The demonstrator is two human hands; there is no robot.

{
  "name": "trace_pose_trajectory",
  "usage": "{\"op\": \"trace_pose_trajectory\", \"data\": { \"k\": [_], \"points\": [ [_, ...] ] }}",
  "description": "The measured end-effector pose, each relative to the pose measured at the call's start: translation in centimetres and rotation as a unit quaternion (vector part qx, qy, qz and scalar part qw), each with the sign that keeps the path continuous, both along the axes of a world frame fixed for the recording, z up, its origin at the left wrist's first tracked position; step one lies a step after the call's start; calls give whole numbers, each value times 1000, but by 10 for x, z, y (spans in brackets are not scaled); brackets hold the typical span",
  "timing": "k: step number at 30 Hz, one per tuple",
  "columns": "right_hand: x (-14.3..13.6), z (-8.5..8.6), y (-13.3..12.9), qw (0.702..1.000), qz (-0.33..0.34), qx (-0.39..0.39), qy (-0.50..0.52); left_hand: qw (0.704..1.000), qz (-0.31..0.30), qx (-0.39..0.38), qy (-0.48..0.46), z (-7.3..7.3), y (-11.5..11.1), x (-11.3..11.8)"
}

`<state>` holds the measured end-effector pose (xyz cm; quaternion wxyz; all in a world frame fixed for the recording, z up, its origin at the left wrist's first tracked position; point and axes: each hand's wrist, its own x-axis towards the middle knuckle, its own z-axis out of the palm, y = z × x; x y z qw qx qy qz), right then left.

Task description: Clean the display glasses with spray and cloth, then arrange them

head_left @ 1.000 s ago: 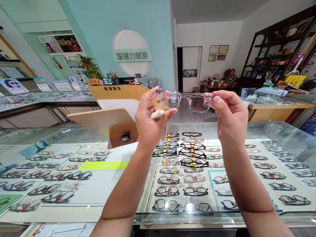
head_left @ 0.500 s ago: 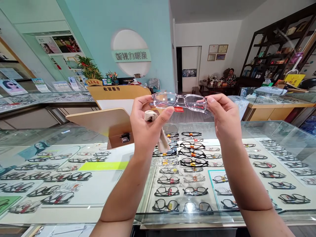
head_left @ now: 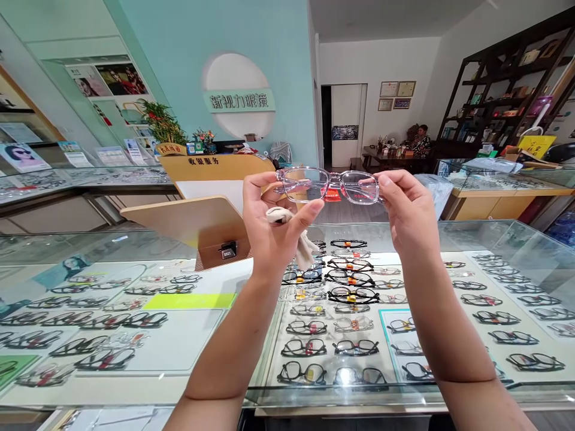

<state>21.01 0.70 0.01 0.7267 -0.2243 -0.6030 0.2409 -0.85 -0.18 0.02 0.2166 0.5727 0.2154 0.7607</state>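
1. So the pair of clear see-through plastic-framed glasses (head_left: 335,178) was up in the air between both hands, lenses side by side, above the far part of the glass-topped display table (head_left: 148,386).
2. Left hand (head_left: 276,230) had the left end by the hinge, fingers curled partway. The thumb stuck out just under the left lens; couldn't tell if it touched the rim.
3. Same hand also had a soft cream cloth (head_left: 306,250) bunched in it, tail hanging below the thumb.
4. Right hand (head_left: 411,212) had the other end pinched between thumb and index finger, nothing else visible in there.
5. A small red rectangular tag (head_left: 331,196) showed just under the bridge, between the lenses.
6. Below the hands, black-framed eyeglasses (head_left: 349,278) sat in rows inside the table.
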Motion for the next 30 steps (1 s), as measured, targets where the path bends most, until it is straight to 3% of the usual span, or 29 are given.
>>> {"op": "trace_pose_trajectory", "data": {
  "k": [4,10,13,20,27,29,30],
  "points": [
    [-1,3,-6,999,22,34,-31,981,-134,-141,-27,2,3,-1],
    [-11,3,-16,980,-56,112,-153,900,-337,-278,-5,5,7,5],
    [-16,2,-15,968,-84,148,-183,861,-400,-313,27,4,7,9],
    [-18,3,-15,959,-90,194,-184,845,-404,-340,82,0,10,10],
    [-21,1,-13,968,-68,192,-149,792,-480,-372,62,-4,8,14],
    [-21,-1,-13,971,-56,199,-118,799,-461,-383,48,-7,9,18],
    [-21,-1,-13,973,-60,199,-104,818,-429,-381,38,-8,12,18]
  ]
}}
